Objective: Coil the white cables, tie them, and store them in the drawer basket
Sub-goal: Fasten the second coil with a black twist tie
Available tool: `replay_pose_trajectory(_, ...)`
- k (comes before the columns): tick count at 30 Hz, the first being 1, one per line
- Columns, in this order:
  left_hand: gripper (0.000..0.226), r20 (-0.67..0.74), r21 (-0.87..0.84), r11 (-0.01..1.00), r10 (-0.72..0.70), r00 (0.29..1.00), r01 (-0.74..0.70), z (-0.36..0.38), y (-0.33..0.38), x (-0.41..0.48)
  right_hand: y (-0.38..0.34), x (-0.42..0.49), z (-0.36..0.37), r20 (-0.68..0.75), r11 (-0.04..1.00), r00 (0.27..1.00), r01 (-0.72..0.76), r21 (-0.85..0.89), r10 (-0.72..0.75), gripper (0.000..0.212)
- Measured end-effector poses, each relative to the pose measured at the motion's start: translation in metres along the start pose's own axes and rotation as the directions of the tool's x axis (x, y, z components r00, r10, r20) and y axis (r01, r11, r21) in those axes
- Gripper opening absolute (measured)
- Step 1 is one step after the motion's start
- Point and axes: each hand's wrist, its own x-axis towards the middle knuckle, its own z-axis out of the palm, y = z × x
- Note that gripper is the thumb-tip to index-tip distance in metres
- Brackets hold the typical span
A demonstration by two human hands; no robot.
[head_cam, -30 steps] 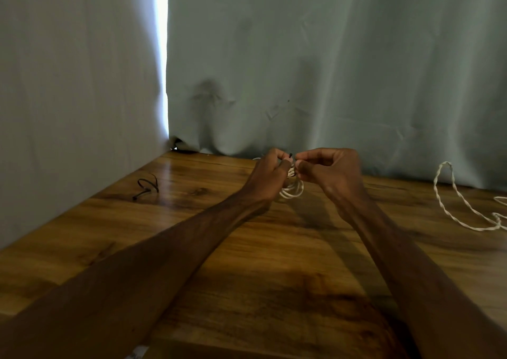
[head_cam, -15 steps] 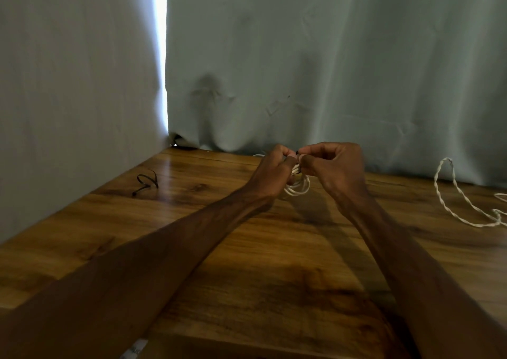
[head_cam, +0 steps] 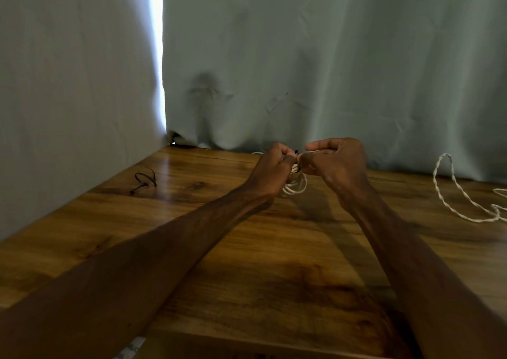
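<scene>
Both hands have shifted slightly right and farther since earlier; pinch unchanged. Left hand and right hand fingers pinch a black tie on the coiled white cable, held just above the table. Judgement: light, limp, springy; hold at the bound point. Loose cable lies far right.

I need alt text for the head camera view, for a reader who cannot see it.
Two bare hands, left hand and right hand, pinch a small white cable coil above a wooden table. A black tie lies at left, a loose twisted white cable at right, before grey curtains.
</scene>
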Motion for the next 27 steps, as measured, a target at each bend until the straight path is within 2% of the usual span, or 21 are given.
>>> replay_pose_trajectory(7, 0.02, -0.002, 0.047, 0.999, 0.022, 1.0, -0.022, -0.0002, 0.0023, -0.003, -0.0018, -0.0012, -0.0024, 0.017, 1.0, 1.0, -0.011, -0.011, 0.011, 0.019)
replay_pose_trajectory(16, 0.015, 0.065, 0.111, 0.989, 0.09, 0.994, -0.097, -0.005, 0.0034, -0.0051, -0.0046, -0.003, -0.0038, 0.036, 0.997, 0.998, -0.061, 0.042, 0.059, 0.017)
replay_pose_trajectory(27, 0.013, 0.072, 0.178, 0.974, 0.133, 0.989, -0.144, -0.0086, 0.0036, -0.0068, -0.0048, -0.0061, -0.0045, 0.062, 0.996, 0.997, -0.057, 0.068, 0.053, 0.011)
